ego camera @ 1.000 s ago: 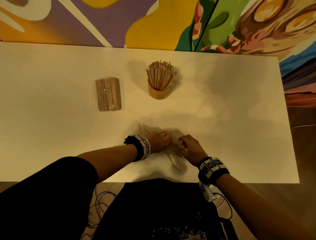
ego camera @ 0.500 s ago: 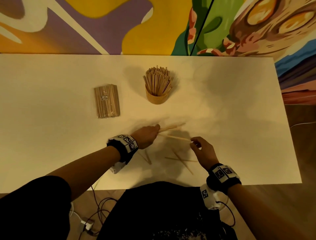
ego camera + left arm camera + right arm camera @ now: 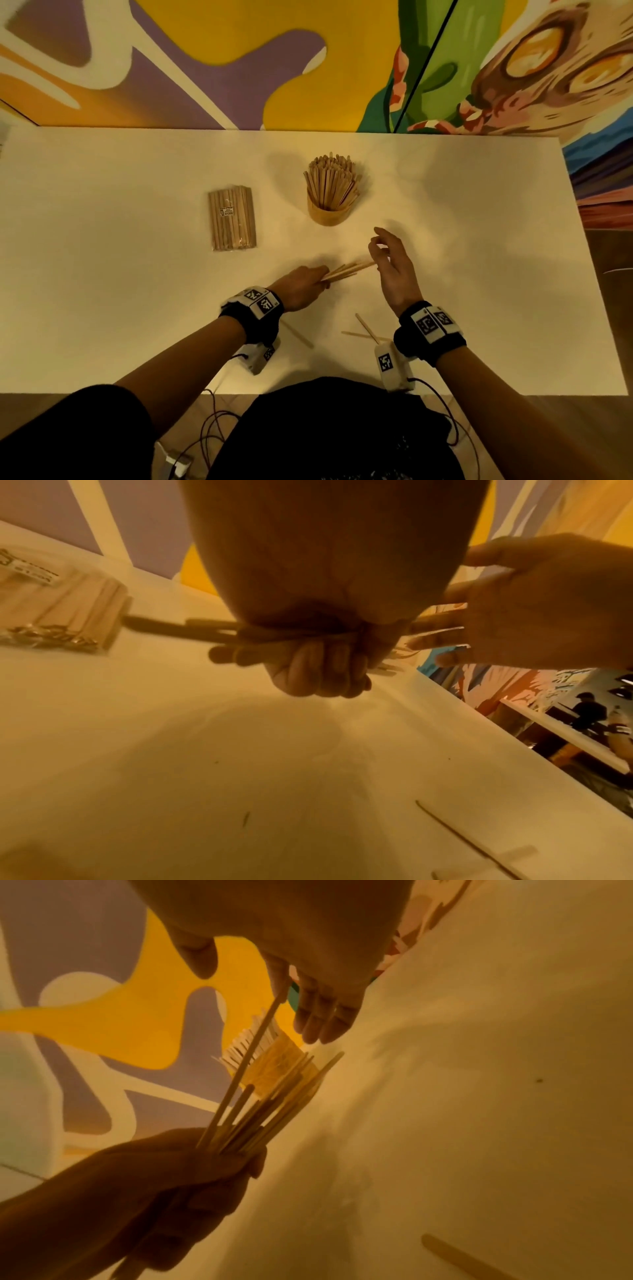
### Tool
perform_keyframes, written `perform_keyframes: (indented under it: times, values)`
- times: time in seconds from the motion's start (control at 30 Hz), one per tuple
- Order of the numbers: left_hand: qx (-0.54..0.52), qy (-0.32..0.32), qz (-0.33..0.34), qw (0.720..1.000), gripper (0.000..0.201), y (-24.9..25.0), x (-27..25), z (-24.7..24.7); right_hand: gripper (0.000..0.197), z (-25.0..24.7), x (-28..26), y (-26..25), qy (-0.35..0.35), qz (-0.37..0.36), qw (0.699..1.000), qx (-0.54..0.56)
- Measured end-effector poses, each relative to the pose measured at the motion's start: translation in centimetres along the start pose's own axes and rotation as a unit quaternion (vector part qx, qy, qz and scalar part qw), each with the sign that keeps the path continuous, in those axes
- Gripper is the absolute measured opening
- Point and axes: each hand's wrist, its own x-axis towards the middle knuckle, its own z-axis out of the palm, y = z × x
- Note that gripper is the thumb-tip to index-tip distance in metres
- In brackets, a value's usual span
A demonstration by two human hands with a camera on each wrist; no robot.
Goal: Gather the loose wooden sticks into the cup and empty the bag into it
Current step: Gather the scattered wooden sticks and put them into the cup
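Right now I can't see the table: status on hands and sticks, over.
Left hand grips stick bundle; right hand open at its tips. Cup upright, part filled. Bag untouched. Loose sticks remain on table.

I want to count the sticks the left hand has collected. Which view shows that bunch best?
The right wrist view: the bunch of sticks fans out of the left hand toward the camera. The head view shows it small; the left wrist view shows only blurred ends either side of the grip.
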Motion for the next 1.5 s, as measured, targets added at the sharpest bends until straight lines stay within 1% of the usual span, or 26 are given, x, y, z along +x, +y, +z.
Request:
perform_keyframes:
  times: [0.07, 0.17, 0.23, 0.27, 0.33, 0.4, 0.43, 0.47, 0.5, 0.57, 0.6, 0.63, 0.73, 0.77, 0.8, 0.87, 0.9, 0.97, 1.03, 1.07, 1.13, 1.23, 1.3, 1.4, 1.5]
  values:
    - [-0.034, -0.006, -0.001, 0.999, 0.018, 0.3, -0.7, 0.5, 0.031, 0.7, 0.4, 0.1, -0.013, -0.008, 0.999, -0.032]
    - [-0.111, -0.002, -0.010, 0.994, 0.018, 0.9, -1.6, 1.1, 0.027, 1.7, 0.5, 0.6, -0.055, -0.016, 0.992, -0.112]
    - [-0.142, 0.005, -0.012, 0.990, 0.017, 1.1, -2.0, 1.2, 0.029, 1.9, 0.6, 0.5, -0.055, -0.021, 0.988, -0.143]
    - [-0.157, 0.007, -0.013, 0.987, 0.016, 1.2, -2.3, 1.2, 0.033, 1.9, 0.7, 0.3, -0.048, -0.021, 0.988, -0.146]
    - [-0.197, 0.009, -0.021, 0.980, 0.014, 1.3, -2.7, 1.1, 0.049, 1.8, 1.1, 0.1, -0.031, -0.015, 0.989, -0.143]
    - [-0.242, 0.008, -0.036, 0.970, 0.014, 1.4, -2.9, 1.1, 0.061, 1.6, 1.7, 0.1, -0.025, 0.030, 0.993, -0.110]
    - [-0.260, 0.007, -0.044, 0.965, 0.014, 1.5, -3.0, 1.1, 0.060, 1.5, 2.0, 0.0, -0.028, 0.056, 0.995, -0.081]
    - [-0.276, 0.003, -0.051, 0.960, 0.014, 1.6, -3.0, 1.1, 0.054, 1.5, 2.2, 0.0, -0.039, 0.072, 0.995, -0.061]
    - [-0.287, -0.001, -0.057, 0.956, 0.013, 1.7, -3.0, 1.2, 0.044, 1.5, 2.2, -0.1, -0.053, 0.069, 0.995, -0.055]
    - [-0.292, -0.010, -0.063, 0.954, 0.012, 2.0, -2.8, 1.1, 0.022, 1.7, 1.9, -0.5, -0.088, 0.039, 0.993, -0.066]
    - [-0.289, -0.017, -0.064, 0.955, 0.009, 2.1, -2.8, 1.1, 0.013, 1.9, 1.6, -0.7, -0.101, 0.033, 0.993, -0.059]
    - [-0.283, -0.024, -0.063, 0.957, 0.007, 2.2, -2.8, 1.0, 0.010, 2.1, 1.4, -1.0, -0.112, 0.040, 0.992, -0.039]
    - [-0.211, -0.033, -0.053, 0.975, 0.023, 2.3, -2.8, 0.4, 0.035, 2.0, 1.0, -1.6, -0.125, 0.107, 0.986, 0.033]
    - [-0.172, -0.027, -0.044, 0.984, 0.026, 2.4, -2.8, 0.1, 0.039, 1.8, 1.0, -1.8, -0.136, 0.123, 0.982, 0.047]
    - [-0.124, -0.020, -0.030, 0.992, 0.026, 2.4, -2.8, -0.1, 0.039, 1.7, 0.8, -1.8, -0.151, 0.127, 0.979, 0.051]
    - [-0.021, -0.001, -0.002, 1.000, 0.025, 2.4, -2.6, -0.3, 0.030, 1.7, 0.4, -1.7, -0.179, 0.117, 0.976, 0.035]
    - [0.021, 0.010, 0.001, 1.000, 0.025, 2.4, -2.5, -0.3, 0.024, 1.8, 0.2, -1.8, -0.187, 0.116, 0.975, 0.032]
    - [0.076, 0.040, -0.006, 0.996, 0.024, 2.0, -2.4, 0.0, 0.018, 1.7, -0.2, -2.0, -0.189, 0.146, 0.969, 0.060]
    - [0.113, 0.078, -0.009, 0.990, 0.023, 1.8, -2.4, 0.3, 0.019, 1.6, -0.5, -2.5, -0.202, 0.184, 0.957, 0.100]
    - [0.123, 0.093, -0.008, 0.988, 0.026, 1.8, -2.4, 0.5, 0.020, 1.7, -0.7, -2.6, -0.217, 0.197, 0.949, 0.114]
    - [0.146, 0.108, -0.006, 0.983, 0.039, 2.2, -2.4, 0.8, 0.019, 2.1, -1.1, -2.7, -0.234, 0.211, 0.939, 0.135]
    - [0.174, 0.113, -0.013, 0.978, 0.064, 2.8, -2.4, 1.1, 0.012, 2.9, -1.5, -2.4, -0.200, 0.216, 0.942, 0.162]
    - [0.181, 0.116, -0.013, 0.977, 0.074, 3.0, -2.5, 1.1, 0.012, 3.2, -1.7, -2.1, -0.186, 0.214, 0.944, 0.170]
    - [0.153, 0.107, 0.000, 0.982, 0.075, 3.0, -2.6, 1.1, 0.011, 3.2, -1.9, -1.5, -0.182, 0.212, 0.944, 0.174]
    - [0.077, 0.084, 0.019, 0.993, 0.064, 2.3, -2.8, 0.9, 0.010, 3.0, -2.1, -0.8, -0.155, 0.229, 0.944, 0.179]
